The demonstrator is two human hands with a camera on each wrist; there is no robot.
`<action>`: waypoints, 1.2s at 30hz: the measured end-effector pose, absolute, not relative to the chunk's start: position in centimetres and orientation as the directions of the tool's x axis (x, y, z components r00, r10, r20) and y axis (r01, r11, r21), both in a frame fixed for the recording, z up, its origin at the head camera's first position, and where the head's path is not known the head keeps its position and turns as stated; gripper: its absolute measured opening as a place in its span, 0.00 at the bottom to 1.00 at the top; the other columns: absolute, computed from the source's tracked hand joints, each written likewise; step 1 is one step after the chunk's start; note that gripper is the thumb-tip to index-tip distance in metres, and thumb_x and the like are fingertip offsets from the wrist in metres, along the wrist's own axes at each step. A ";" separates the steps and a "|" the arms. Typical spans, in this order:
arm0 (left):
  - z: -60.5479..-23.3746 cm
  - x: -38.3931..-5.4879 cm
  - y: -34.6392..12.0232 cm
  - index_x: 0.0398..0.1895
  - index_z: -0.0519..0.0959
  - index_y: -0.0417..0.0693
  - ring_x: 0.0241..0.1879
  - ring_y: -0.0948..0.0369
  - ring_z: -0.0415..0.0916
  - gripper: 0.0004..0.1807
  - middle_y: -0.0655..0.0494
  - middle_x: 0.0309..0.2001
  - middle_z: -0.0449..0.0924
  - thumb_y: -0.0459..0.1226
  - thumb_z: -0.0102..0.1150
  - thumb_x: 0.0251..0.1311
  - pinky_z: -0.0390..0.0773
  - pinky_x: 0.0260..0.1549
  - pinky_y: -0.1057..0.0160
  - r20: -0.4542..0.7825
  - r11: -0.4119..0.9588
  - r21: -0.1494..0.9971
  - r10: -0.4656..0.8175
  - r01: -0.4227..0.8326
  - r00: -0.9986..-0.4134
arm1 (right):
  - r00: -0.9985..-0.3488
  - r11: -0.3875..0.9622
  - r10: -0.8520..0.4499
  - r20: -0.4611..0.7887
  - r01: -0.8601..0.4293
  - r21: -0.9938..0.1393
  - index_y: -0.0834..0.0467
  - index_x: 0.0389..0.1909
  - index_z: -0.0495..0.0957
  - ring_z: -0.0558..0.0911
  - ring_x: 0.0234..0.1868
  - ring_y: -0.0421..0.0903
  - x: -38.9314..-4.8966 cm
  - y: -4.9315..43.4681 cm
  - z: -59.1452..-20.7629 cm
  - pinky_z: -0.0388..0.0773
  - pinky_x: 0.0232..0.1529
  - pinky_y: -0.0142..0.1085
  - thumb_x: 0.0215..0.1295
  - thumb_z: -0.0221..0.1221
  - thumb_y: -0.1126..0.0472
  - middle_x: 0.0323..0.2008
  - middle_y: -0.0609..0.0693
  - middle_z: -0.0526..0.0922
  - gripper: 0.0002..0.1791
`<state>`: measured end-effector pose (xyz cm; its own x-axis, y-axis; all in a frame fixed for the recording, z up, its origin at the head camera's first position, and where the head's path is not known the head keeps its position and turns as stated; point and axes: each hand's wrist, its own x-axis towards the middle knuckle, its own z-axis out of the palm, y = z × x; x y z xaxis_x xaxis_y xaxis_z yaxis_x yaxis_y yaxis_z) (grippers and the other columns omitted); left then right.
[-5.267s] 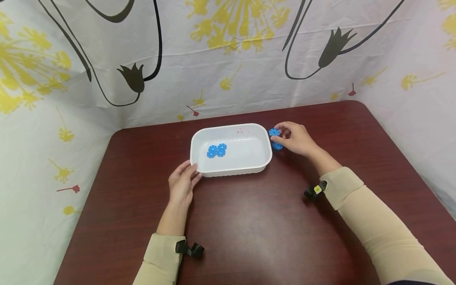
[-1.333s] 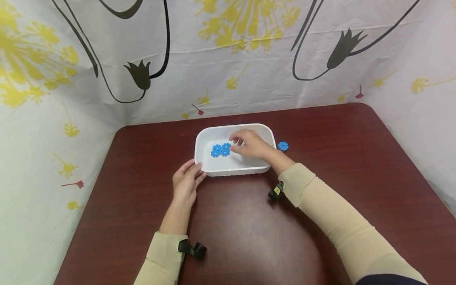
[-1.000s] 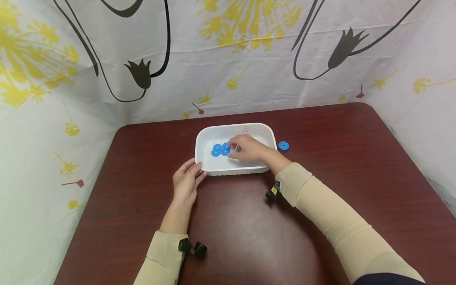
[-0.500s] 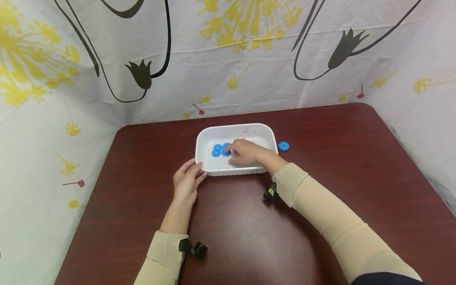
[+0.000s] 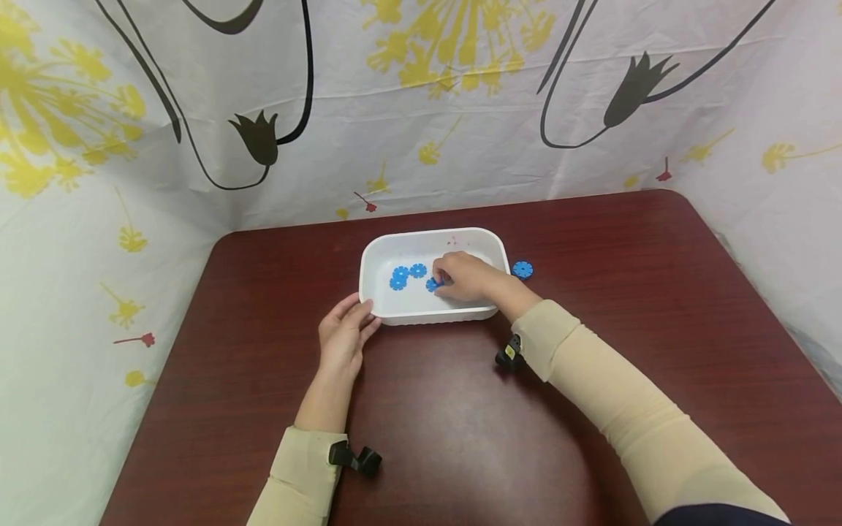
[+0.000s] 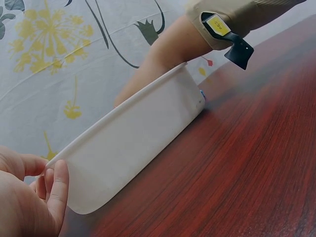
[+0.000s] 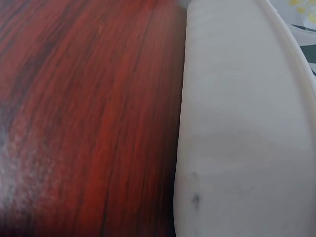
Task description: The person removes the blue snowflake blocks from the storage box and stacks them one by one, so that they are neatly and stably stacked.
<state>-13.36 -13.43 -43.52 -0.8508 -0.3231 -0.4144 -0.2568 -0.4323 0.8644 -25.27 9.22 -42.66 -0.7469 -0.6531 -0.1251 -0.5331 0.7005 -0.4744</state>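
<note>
A white plastic tray (image 5: 434, 317) sits on the table. My left hand (image 5: 340, 337) pinches its near left corner, thumb at the rim and fingers against the outer wall, as the left wrist view of that hand (image 6: 37, 192) confirms. Inside the tray, my right hand (image 5: 465, 276) pinches a blue notched plastic disc (image 5: 430, 285), partly covered by its fingertips. To the left lie a flat blue disc (image 5: 418, 270) and two more touching blue discs (image 5: 399, 279). The right wrist view has only the tray's outer wall (image 7: 242, 118) and tabletop; the hand is hidden there.
Just outside the tray's right end, another blue disc (image 5: 522, 270) lies on the dark red wooden table (image 5: 447, 409). A patterned white cloth (image 5: 408, 175) hangs behind and at both sides. Each cuff carries a small black camera mount (image 5: 355, 459).
Earlier my right hand was at the discs outside the tray; it then moved left into it. Over the last half second it has drawn one disc rightward from the group. My left hand keeps its grip.
</note>
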 end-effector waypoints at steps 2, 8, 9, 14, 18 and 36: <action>-43.5 -13.4 -13.4 0.61 0.77 0.39 0.37 0.60 0.80 0.22 0.51 0.41 0.80 0.30 0.66 0.64 0.88 0.43 0.62 -0.414 -0.430 0.865 -0.324 -0.258 -0.850 | -0.753 0.703 -0.646 -0.124 -0.524 -0.481 0.59 0.42 0.79 0.74 0.38 0.48 -25.3 9.3 -42.7 0.76 0.45 0.42 0.65 0.68 0.57 0.33 0.51 0.76 0.12; -43.5 -13.4 -13.4 0.61 0.77 0.39 0.36 0.60 0.79 0.22 0.52 0.41 0.79 0.30 0.66 0.64 0.88 0.43 0.62 -0.414 -0.432 0.864 -0.323 -0.257 -0.851 | -0.739 0.715 -0.650 -0.179 -0.515 -0.472 0.61 0.52 0.78 0.72 0.41 0.49 -25.4 9.3 -42.8 0.75 0.48 0.43 0.66 0.67 0.57 0.38 0.53 0.74 0.17; -43.5 -13.4 -13.4 0.61 0.77 0.39 0.36 0.60 0.79 0.22 0.52 0.40 0.79 0.30 0.65 0.64 0.88 0.43 0.63 -0.415 -0.433 0.864 -0.323 -0.257 -0.851 | -0.736 0.716 -0.651 -0.187 -0.514 -0.471 0.60 0.51 0.77 0.71 0.41 0.49 -25.4 9.3 -42.8 0.74 0.47 0.43 0.66 0.67 0.57 0.38 0.53 0.73 0.17; -43.5 -13.3 -13.4 0.61 0.77 0.39 0.37 0.60 0.79 0.21 0.51 0.42 0.79 0.29 0.65 0.64 0.88 0.44 0.62 -0.417 -0.430 0.864 -0.323 -0.261 -0.849 | -0.749 0.707 -0.641 -0.168 -0.491 -0.509 0.59 0.45 0.72 0.73 0.41 0.49 -25.3 9.4 -42.7 0.75 0.47 0.42 0.64 0.68 0.60 0.38 0.53 0.75 0.16; -43.5 -13.4 -13.4 0.60 0.77 0.39 0.37 0.59 0.79 0.21 0.50 0.43 0.79 0.30 0.66 0.64 0.88 0.45 0.62 -0.417 -0.426 0.866 -0.326 -0.262 -0.849 | -0.767 0.705 -0.625 -0.145 -0.476 -0.525 0.61 0.49 0.70 0.76 0.40 0.50 -25.3 9.5 -42.5 0.77 0.47 0.42 0.65 0.68 0.61 0.37 0.54 0.78 0.19; -43.6 -13.4 -13.4 0.61 0.77 0.39 0.37 0.59 0.80 0.22 0.50 0.42 0.79 0.30 0.66 0.64 0.88 0.43 0.62 -0.419 -0.429 0.865 -0.328 -0.261 -0.847 | -0.773 0.707 -0.625 -0.107 -0.502 -0.498 0.63 0.49 0.83 0.77 0.38 0.48 -25.4 9.8 -42.3 0.78 0.45 0.40 0.64 0.70 0.56 0.33 0.52 0.82 0.17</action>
<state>-13.43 -13.39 -43.64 -0.8470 -0.3278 -0.4185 -0.2610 -0.4295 0.8645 -25.44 9.84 -42.32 -0.7733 -0.6249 -0.1073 -0.5024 0.7071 -0.4977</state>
